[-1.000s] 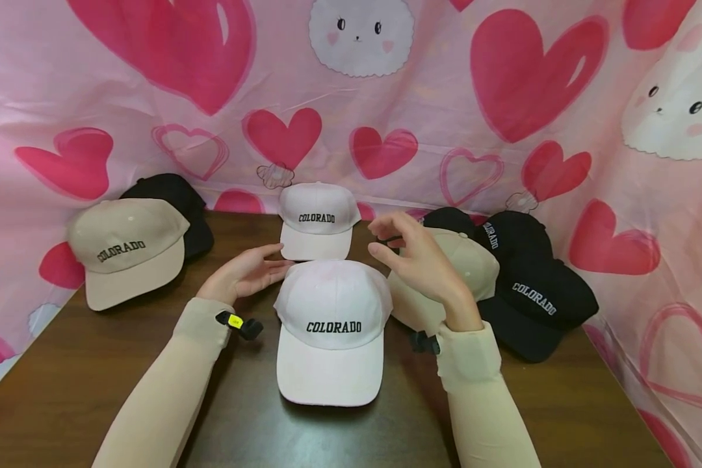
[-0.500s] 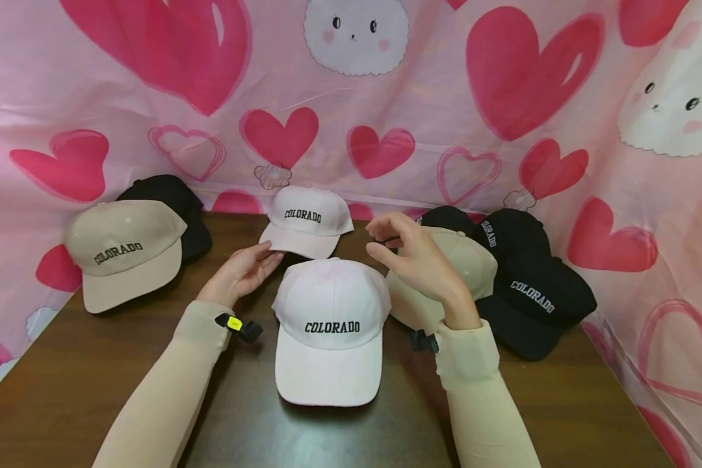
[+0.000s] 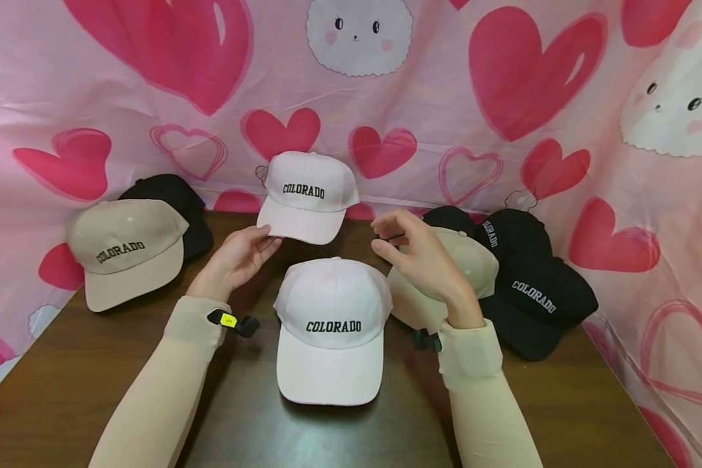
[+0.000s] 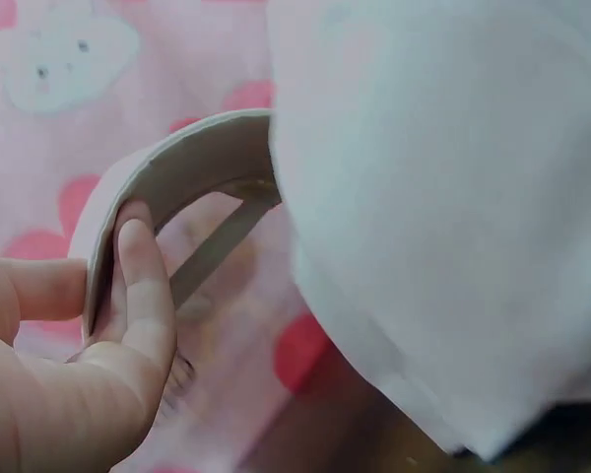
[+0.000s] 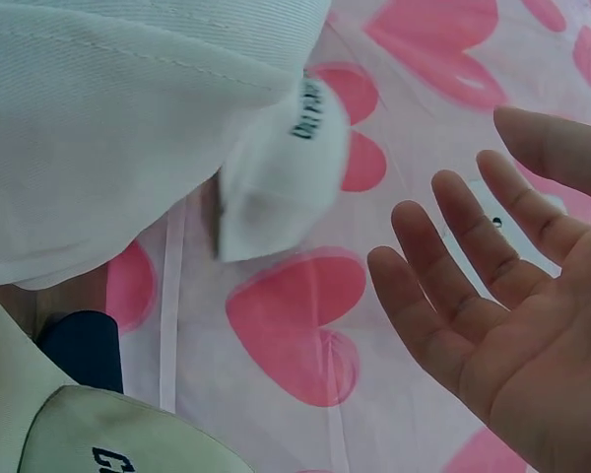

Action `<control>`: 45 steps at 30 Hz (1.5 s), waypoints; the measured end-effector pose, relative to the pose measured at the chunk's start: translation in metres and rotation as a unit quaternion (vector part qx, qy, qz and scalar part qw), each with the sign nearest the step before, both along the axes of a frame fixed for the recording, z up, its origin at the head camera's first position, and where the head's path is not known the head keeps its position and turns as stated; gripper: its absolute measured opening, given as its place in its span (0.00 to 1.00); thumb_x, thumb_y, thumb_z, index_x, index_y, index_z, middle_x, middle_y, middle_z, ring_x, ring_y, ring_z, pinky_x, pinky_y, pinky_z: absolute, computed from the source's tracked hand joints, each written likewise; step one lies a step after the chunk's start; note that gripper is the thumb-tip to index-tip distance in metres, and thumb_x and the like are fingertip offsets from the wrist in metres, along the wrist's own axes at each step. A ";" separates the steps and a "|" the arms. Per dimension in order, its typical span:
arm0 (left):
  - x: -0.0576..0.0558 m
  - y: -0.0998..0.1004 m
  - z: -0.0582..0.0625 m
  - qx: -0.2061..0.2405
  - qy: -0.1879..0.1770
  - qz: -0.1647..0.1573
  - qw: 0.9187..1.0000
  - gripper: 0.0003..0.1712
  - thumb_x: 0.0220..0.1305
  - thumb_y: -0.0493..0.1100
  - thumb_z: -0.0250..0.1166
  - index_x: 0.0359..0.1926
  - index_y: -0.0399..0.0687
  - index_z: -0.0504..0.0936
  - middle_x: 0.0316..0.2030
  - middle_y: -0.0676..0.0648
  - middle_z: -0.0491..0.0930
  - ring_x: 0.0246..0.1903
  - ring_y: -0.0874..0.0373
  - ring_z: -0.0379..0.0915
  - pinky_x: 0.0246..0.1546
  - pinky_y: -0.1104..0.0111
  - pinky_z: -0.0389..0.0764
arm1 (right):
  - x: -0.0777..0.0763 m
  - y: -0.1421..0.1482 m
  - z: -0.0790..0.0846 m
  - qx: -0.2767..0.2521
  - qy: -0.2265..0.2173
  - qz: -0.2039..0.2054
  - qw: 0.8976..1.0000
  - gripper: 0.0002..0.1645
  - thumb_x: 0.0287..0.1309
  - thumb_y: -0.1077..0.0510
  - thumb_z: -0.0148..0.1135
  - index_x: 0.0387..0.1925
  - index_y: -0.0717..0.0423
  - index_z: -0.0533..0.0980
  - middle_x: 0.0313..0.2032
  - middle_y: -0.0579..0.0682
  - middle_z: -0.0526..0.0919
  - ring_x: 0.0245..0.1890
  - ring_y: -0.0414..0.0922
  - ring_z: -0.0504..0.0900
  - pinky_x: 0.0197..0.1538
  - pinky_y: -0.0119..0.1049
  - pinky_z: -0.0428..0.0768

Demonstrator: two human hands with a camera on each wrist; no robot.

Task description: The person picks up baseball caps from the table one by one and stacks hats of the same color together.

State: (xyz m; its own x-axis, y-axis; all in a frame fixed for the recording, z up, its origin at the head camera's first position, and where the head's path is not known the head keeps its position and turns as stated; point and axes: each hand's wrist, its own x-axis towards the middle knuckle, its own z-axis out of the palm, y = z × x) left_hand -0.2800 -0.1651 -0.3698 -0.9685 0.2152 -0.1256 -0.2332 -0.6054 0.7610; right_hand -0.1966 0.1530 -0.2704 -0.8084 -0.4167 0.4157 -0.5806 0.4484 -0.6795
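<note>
My left hand (image 3: 236,260) pinches the brim of a white baseball cap (image 3: 310,185) lettered COLORADO, at the brim's left edge. This cap hangs raised and slightly tilted at the back middle, in front of the cloth. In the left wrist view the thumb lies on one side of the brim (image 4: 202,158) and the fingers on the other. A second white cap (image 3: 332,331) with the same lettering stands on the table, brim toward me, between my forearms. My right hand (image 3: 418,257) holds nothing; its fingers are loosely bent above a beige cap (image 3: 470,263) in the head view.
Several black caps (image 3: 532,286) lie at the right beside the beige one. At the left, another beige cap (image 3: 129,250) sits before a black cap (image 3: 178,201). A pink cloth with hearts (image 3: 304,78) stands behind the brown wooden table (image 3: 234,422).
The left hand has taken hold of the rear white cap's brim and lifted the cap off the table, turning its front slightly leftward. The right hand has barely moved.
</note>
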 end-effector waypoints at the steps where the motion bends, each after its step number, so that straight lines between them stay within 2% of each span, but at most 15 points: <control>1: 0.002 0.001 0.005 0.000 0.014 -0.003 1.000 0.10 0.70 0.35 0.54 0.49 0.37 0.68 0.36 0.46 0.79 0.36 0.57 0.78 0.49 0.68 0.76 | -0.002 0.001 -0.002 -0.004 0.000 -0.003 1.000 0.15 0.60 0.64 0.62 0.48 0.58 0.72 0.45 0.51 0.75 0.45 0.47 0.74 0.52 0.53 0.74; 6: 0.012 0.006 0.026 -0.018 0.081 -0.023 0.996 0.08 0.69 0.35 0.56 0.47 0.37 0.70 0.37 0.45 0.79 0.37 0.56 0.78 0.47 0.67 0.78 | -0.021 0.012 -0.017 -0.025 0.019 -0.027 0.999 0.17 0.62 0.56 0.62 0.52 0.51 0.71 0.47 0.44 0.74 0.48 0.42 0.73 0.54 0.47 0.74; 7: 0.015 0.008 0.029 -0.026 0.095 -0.030 0.995 0.08 0.69 0.35 0.56 0.46 0.37 0.70 0.38 0.45 0.79 0.37 0.56 0.78 0.47 0.67 0.78 | -0.020 0.012 -0.016 -0.031 0.022 -0.036 0.999 0.18 0.62 0.55 0.62 0.52 0.51 0.71 0.48 0.43 0.74 0.49 0.42 0.73 0.55 0.46 0.73; 10: 0.022 0.011 0.038 -0.058 0.133 -0.051 0.988 0.06 0.70 0.35 0.55 0.45 0.38 0.69 0.40 0.45 0.77 0.39 0.55 0.77 0.47 0.67 0.78 | -0.012 0.009 -0.006 -0.058 0.037 -0.053 0.996 0.20 0.63 0.58 0.61 0.55 0.57 0.69 0.51 0.48 0.73 0.51 0.46 0.73 0.57 0.49 0.72; 13: 0.027 0.012 0.044 -0.093 0.171 -0.079 0.978 0.08 0.71 0.35 0.53 0.48 0.37 0.68 0.42 0.45 0.77 0.40 0.54 0.77 0.47 0.66 0.78 | -0.002 0.005 0.008 -0.091 0.057 -0.067 0.992 0.23 0.62 0.65 0.59 0.57 0.65 0.66 0.54 0.58 0.70 0.52 0.51 0.73 0.58 0.54 0.70; 15: 0.030 0.013 0.047 -0.111 0.192 -0.096 0.970 0.10 0.72 0.35 0.51 0.50 0.36 0.67 0.42 0.44 0.77 0.41 0.54 0.77 0.48 0.65 0.77 | -0.003 0.006 0.009 -0.114 0.078 -0.073 0.988 0.25 0.61 0.66 0.59 0.58 0.68 0.65 0.55 0.62 0.69 0.53 0.54 0.72 0.59 0.54 0.70; 20: 0.036 0.014 0.053 -0.148 0.228 -0.130 0.954 0.14 0.72 0.35 0.51 0.54 0.35 0.64 0.45 0.42 0.76 0.43 0.51 0.76 0.50 0.62 0.76 | -0.005 0.009 0.011 -0.156 0.090 -0.100 0.979 0.29 0.62 0.65 0.58 0.61 0.70 0.60 0.58 0.64 0.65 0.56 0.57 0.69 0.60 0.54 0.67; 25: 0.040 0.014 0.055 -0.172 0.243 -0.151 0.943 0.15 0.72 0.35 0.51 0.57 0.36 0.63 0.47 0.40 0.76 0.47 0.47 0.75 0.53 0.59 0.75 | -0.005 0.012 0.012 -0.167 0.063 -0.126 0.976 0.31 0.64 0.62 0.57 0.64 0.66 0.58 0.60 0.59 0.64 0.56 0.52 0.69 0.61 0.50 0.67; 30: 0.041 0.014 0.055 -0.180 0.261 -0.175 0.932 0.16 0.71 0.34 0.50 0.57 0.35 0.62 0.48 0.39 0.76 0.49 0.46 0.73 0.53 0.59 0.74 | -0.005 0.014 0.013 -0.190 0.053 -0.096 0.976 0.27 0.65 0.63 0.56 0.62 0.66 0.61 0.54 0.58 0.71 0.52 0.49 0.73 0.57 0.42 0.73; 34: 0.040 0.014 0.054 -0.194 0.268 -0.190 0.924 0.16 0.71 0.33 0.51 0.57 0.36 0.62 0.49 0.37 0.74 0.50 0.44 0.72 0.54 0.58 0.73 | -0.010 0.020 0.008 -0.228 0.049 -0.057 0.971 0.25 0.64 0.62 0.58 0.59 0.63 0.65 0.51 0.58 0.74 0.49 0.50 0.74 0.55 0.38 0.74; 40: 0.040 0.013 0.052 -0.224 0.262 -0.209 0.915 0.18 0.70 0.34 0.52 0.58 0.37 0.61 0.51 0.36 0.71 0.52 0.42 0.70 0.56 0.56 0.72 | -0.023 0.030 -0.008 -0.309 0.002 0.007 0.951 0.24 0.61 0.63 0.62 0.57 0.59 0.67 0.49 0.59 0.75 0.47 0.53 0.74 0.50 0.37 0.77; 45: 0.040 0.015 0.052 -0.253 0.252 -0.207 0.911 0.18 0.70 0.36 0.54 0.57 0.38 0.62 0.50 0.37 0.73 0.51 0.42 0.72 0.55 0.55 0.72 | -0.026 0.031 -0.011 -0.349 -0.002 0.044 0.936 0.23 0.60 0.66 0.61 0.56 0.61 0.66 0.49 0.60 0.75 0.46 0.53 0.75 0.50 0.38 0.77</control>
State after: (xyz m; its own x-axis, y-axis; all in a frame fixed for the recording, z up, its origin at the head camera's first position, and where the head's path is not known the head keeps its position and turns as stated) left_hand -0.2400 -0.1497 -0.3181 -0.7795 0.6131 0.1284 0.0950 -0.0870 0.9917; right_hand -0.2221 0.1845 -0.2811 -0.7862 -0.1100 0.6081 -0.5910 -0.1540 -0.7919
